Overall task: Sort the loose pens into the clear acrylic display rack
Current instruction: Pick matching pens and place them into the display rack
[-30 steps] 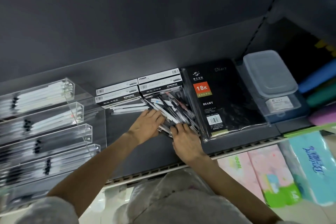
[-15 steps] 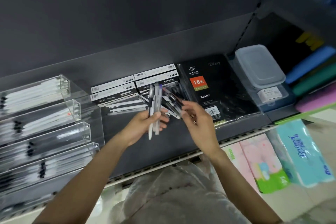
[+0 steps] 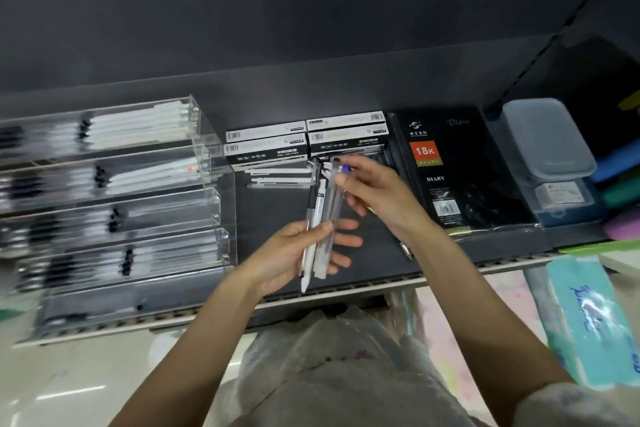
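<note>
Clear acrylic is catching the light on our left, where the display rack is sitting on the dark shelf with its stepped trays already holding rows of pens. We are gripping a small bundle of pens in our left hand, thumb pressing across the front and fingers curling behind, the pens standing nearly upright above the shelf. Our right hand is pinching the upper end of the bundle, near a blue-tipped pen, with its other fingers loosely bent. More loose pens are lying flat on the shelf just beyond the bundle, in front of the stacked pen boxes. A black diary is lying to the right of the boxes, and a lidded plastic container is sitting beside it.
</note>
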The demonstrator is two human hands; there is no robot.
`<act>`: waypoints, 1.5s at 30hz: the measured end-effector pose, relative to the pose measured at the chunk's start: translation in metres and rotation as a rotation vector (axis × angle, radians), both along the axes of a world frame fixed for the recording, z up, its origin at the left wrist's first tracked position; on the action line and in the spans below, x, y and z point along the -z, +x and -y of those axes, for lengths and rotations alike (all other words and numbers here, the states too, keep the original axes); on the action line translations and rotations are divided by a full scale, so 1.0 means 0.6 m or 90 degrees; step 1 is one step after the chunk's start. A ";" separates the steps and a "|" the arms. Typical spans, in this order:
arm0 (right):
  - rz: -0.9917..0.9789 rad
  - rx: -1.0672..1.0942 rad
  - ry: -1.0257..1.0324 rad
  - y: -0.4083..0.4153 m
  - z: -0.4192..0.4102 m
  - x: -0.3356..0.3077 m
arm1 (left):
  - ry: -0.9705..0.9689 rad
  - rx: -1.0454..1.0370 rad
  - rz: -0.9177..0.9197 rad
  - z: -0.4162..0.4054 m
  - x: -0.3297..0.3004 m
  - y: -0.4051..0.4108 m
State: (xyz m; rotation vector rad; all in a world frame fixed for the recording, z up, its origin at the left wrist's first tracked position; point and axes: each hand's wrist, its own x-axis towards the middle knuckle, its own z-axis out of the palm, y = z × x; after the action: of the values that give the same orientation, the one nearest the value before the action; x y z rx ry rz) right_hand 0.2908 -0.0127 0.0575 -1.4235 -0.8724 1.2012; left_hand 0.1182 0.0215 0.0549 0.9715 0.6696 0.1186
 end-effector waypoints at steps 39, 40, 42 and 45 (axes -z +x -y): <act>0.010 0.289 0.140 -0.171 0.054 0.025 | -0.085 -0.439 0.311 -0.018 -0.014 -0.013; 0.019 0.286 0.139 -0.172 0.055 0.027 | -0.081 -0.438 0.310 -0.016 -0.014 -0.014; 0.033 0.271 0.131 -0.175 0.057 0.028 | -0.054 -0.439 0.292 -0.014 -0.011 -0.016; 0.013 0.229 0.115 -0.177 0.060 0.029 | -0.014 -0.442 0.272 -0.014 -0.007 -0.018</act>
State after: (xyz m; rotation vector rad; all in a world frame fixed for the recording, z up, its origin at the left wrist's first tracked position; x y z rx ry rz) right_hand 0.1845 -0.0486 0.0401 -1.3754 -0.6843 0.8181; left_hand 0.1072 0.0299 0.0593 0.6269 0.5816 0.9030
